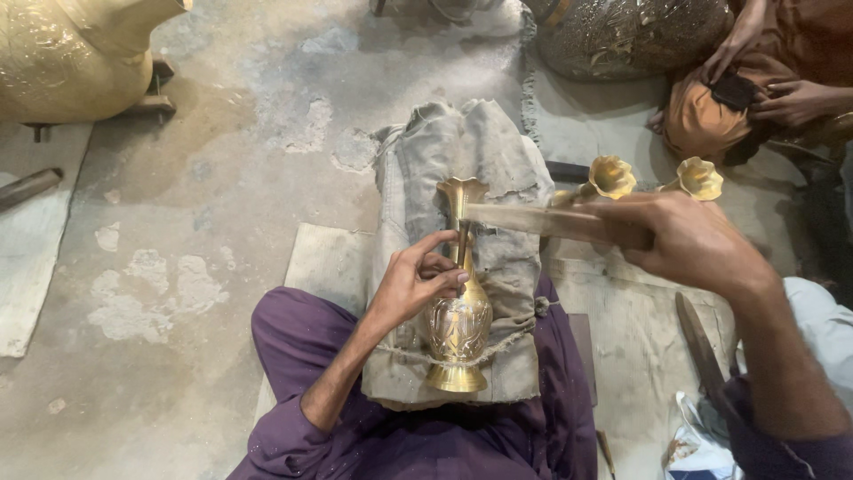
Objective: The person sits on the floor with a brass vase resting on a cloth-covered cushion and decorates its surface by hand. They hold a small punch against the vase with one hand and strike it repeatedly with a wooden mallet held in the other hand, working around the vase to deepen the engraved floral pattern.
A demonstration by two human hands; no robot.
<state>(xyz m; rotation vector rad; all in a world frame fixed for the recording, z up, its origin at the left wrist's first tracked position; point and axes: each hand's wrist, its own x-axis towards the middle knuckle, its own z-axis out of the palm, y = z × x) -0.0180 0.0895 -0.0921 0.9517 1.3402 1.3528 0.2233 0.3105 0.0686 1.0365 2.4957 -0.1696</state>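
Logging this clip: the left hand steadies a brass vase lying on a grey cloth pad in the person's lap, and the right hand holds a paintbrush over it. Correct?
Not quite. In the head view the right hand holds a hammer, blurred, not a paintbrush. The rest stands: the left hand steadies the brass vase on the grey cloth pad in the lap.

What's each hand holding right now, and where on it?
The left hand pinches a thin tool against the brass vase at its neck. The right hand grips a wooden handle at its near end.
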